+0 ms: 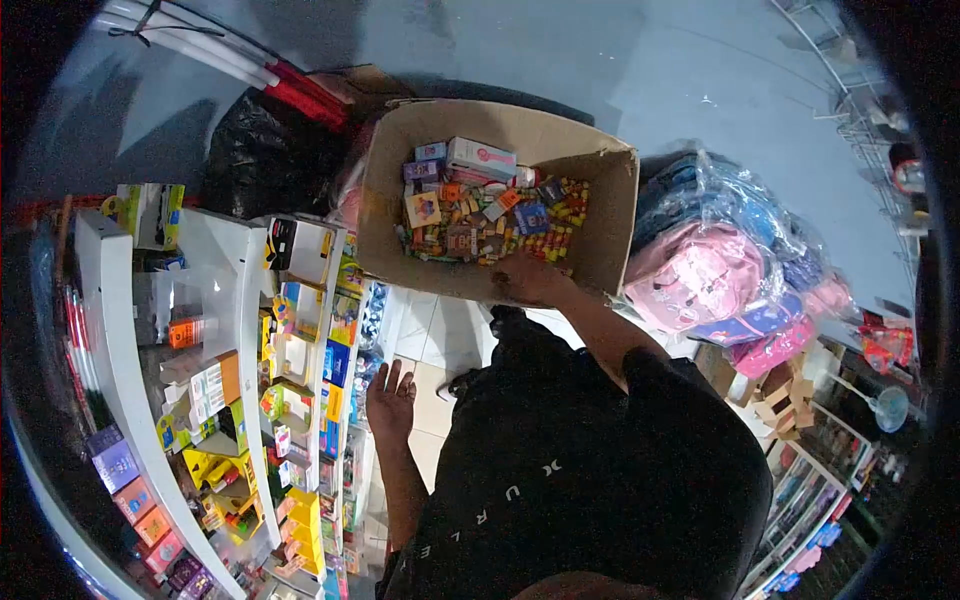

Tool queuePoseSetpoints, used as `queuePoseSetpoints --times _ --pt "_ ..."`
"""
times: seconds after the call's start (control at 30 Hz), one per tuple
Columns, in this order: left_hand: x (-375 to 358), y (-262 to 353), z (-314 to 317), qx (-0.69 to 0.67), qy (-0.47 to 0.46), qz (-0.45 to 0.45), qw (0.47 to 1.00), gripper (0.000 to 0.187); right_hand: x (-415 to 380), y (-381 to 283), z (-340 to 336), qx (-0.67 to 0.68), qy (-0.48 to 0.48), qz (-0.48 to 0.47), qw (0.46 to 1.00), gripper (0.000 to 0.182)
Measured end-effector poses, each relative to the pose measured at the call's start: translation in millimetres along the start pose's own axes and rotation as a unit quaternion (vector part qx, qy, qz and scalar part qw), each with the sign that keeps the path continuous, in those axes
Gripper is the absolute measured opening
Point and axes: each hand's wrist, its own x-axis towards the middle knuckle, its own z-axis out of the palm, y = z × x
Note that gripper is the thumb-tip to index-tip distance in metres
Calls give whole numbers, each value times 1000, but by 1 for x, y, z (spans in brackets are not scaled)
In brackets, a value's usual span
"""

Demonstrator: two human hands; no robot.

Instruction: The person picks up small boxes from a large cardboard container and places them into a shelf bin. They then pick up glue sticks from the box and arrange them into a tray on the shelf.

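Observation:
A large open cardboard box (610, 215) holds many small colourful packets and several small cartons, among them a white carton (482, 158) and a blue packet (532, 217). My right hand (525, 280) reaches over the near wall of the box, by the packets along that side. Its fingers are too dark and small to make out, so whether it holds anything is unclear. Outside the box, my left hand (391, 398) is held low beside the shelves, palm up with its fingers apart and nothing in it.
White shelves (250, 350) with boxed goods stand at the left. Plastic-wrapped pink bags (695, 275) lie right of the box. Behind it at the left is a black plastic bag (262, 150). Another shelf with goods (800, 500) stands at the lower right.

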Motion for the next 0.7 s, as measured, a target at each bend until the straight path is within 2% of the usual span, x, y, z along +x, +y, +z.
queuePoseSetpoints --times 0.07,0.13,0.2,0.27,0.33,0.4,0.43,0.47,0.5,0.57,0.6,0.67,0.7 --pt "-3 -2 -12 -6 -15 16 1000 35 3 9 10 -4 -37 11 999 20" --pt "-9 -6 -20 -10 -20 31 999 37 14 -10 -22 14 -98 3 995 20" --pt "-19 -12 -25 -5 19 19 1000 41 36 2 -18 25 -120 -9 992 21" --pt "-26 -23 -39 7 36 7 999 43 64 43 15 10 -115 -25 993 23" --pt "-41 -38 -47 53 97 -7 994 49 95 94 52 -29 -110 -41 993 24" --pt "-51 -62 -83 113 89 -10 990 51 116 116 66 -54 -192 9 980 26" --pt "-60 -74 -100 188 97 -7 977 50 124 109 58 -70 -272 59 958 29" --pt "-69 -87 -116 262 106 -5 959 50 120 105 60 49 -211 73 974 35" --pt "-74 -97 -127 238 145 -42 959 49 111 102 64 167 -146 85 971 41" --pt "-92 -115 -140 192 167 -74 964 51 116 116 83 229 -71 122 963 54" --pt "-103 -124 -147 171 167 -73 968 51 127 143 121 175 -62 146 972 59" --pt "-117 -147 -173 235 142 -48 960 48 135 133 128 182 -31 155 970 69" --pt "-119 -148 -160 280 212 -99 931 46 130 93 99 244 -9 140 960 72"
